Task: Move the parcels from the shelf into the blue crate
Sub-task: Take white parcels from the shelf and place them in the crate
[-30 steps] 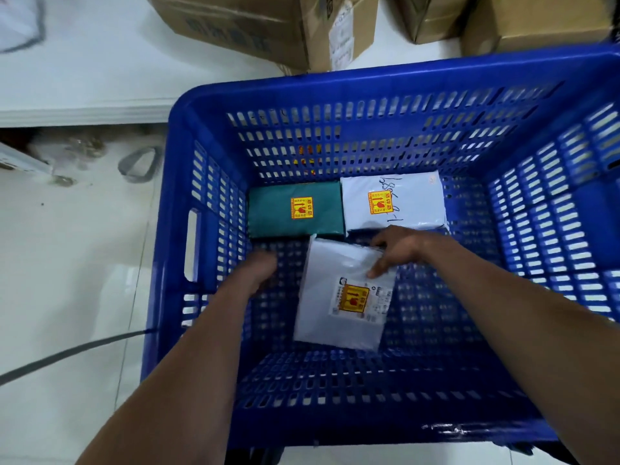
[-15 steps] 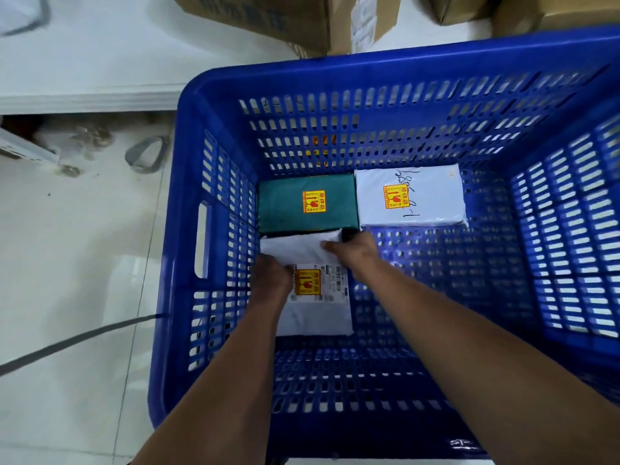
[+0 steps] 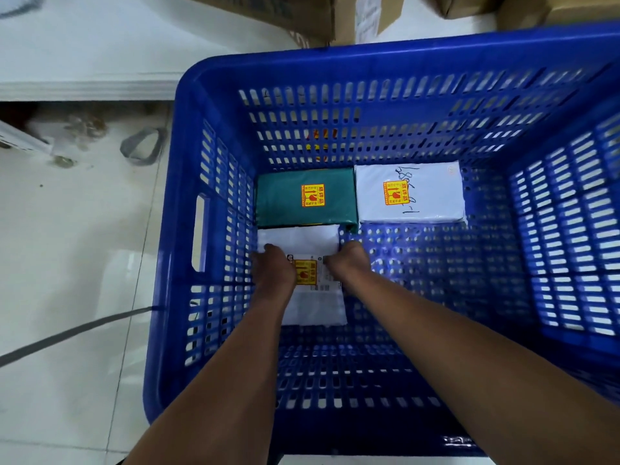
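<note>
Both my arms reach down into the blue crate. A flat white parcel with a yellow sticker lies on the crate floor at the left wall. My left hand rests on its left side and my right hand on its right edge, both pressing or gripping it. Just beyond it, touching its far edge, lies a green parcel. To the right of that sits a white box parcel with handwriting. The shelf is out of view.
Cardboard boxes stand on a white ledge beyond the crate. White tiled floor lies to the left, with a grey cable, a grey strap loop and some debris. The crate's right half is bare floor.
The white parcel has moved left and down, from tilted in the crate's middle to flat against the left wall behind the green parcel. Both hands moved with it.
</note>
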Demonstrator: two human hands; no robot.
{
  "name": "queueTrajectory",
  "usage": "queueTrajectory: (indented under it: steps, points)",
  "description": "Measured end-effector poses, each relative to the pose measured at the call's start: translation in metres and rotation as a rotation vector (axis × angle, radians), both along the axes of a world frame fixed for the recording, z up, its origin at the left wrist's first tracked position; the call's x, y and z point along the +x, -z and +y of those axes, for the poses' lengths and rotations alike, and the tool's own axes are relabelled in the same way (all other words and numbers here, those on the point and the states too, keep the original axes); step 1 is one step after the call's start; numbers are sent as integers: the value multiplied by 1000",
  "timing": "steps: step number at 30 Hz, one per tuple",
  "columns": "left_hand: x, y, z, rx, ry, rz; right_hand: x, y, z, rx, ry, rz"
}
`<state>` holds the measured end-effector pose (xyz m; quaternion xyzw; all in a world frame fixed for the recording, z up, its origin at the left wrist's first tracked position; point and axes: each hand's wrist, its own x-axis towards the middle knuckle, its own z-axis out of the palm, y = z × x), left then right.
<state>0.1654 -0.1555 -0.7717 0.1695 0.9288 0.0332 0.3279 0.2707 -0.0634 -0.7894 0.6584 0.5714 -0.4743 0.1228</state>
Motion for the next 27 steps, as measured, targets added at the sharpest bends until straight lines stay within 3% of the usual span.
queueTrajectory:
  steps: [11, 16, 19, 24, 27]
  points:
    - [3, -8, 13, -69, 60, 48, -4, 10, 4, -34, 46, 22]
    - [-6, -27, 17, 121, -19, 49, 7, -11, 24, -314, -9, 222]
    - [-3, -57, 29, 194, 8, 54, 17, -33, 28, -381, 14, 230]
    - [4, -128, 67, 195, 133, 0, 40, -103, 56, -203, 49, 200]
    - [1, -192, 86, 220, 132, 5, 40, -175, 85, -115, 2, 199]
